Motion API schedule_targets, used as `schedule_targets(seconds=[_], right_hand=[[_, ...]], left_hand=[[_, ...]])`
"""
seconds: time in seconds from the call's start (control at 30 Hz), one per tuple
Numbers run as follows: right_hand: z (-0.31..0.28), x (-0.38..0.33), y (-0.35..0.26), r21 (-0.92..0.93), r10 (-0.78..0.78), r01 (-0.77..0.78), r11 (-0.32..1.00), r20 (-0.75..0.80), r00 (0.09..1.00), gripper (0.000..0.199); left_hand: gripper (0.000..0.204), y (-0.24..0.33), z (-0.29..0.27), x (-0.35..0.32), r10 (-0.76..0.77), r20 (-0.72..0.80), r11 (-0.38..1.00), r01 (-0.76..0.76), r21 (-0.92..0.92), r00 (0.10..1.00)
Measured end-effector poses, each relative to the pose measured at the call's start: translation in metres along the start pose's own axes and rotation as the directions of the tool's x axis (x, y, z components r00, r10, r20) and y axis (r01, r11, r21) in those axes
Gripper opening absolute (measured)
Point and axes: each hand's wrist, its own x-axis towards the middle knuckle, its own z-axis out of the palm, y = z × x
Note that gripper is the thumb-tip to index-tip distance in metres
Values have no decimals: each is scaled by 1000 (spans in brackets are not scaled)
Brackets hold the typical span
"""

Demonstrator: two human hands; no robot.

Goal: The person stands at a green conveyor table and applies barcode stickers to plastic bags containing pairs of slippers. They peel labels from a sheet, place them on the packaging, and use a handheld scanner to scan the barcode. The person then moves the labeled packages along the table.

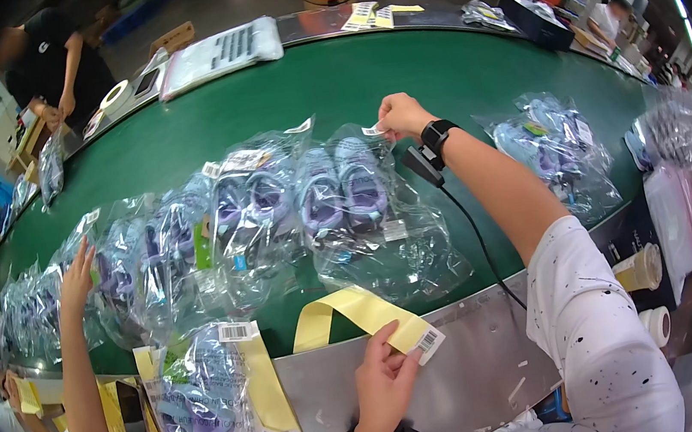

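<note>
Bagged blue-purple shoes (347, 185) on counter (422, 60); left hand (386, 381) pinches yellow label strip (373, 311), near; right hand (404, 116) grips barcode label (371, 131), far.

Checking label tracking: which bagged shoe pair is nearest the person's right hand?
The bagged pair just below and left of the right hand, which holds a white label near its top; the other bagged pairs lie farther away.

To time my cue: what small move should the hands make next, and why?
Probably press the white label down with the right hand, which pinches it at the far right corner of the clear shoe bag; whether it has stuck is unclear. The left hand holds the yellow strip.
</note>
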Motion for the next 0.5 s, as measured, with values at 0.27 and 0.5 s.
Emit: schedule_targets(seconds=[0.27,0.5], right_hand=[[-99,-60,47,-47,-232,232,972,2,973,73],[-256,-176,225,-313,-47,-86,946,-395,917,53]], left_hand=[[48,7,10,-15,229,-25,973,-228,43,973],[21,14,18,-17,350,104,865,-364,347,931]])
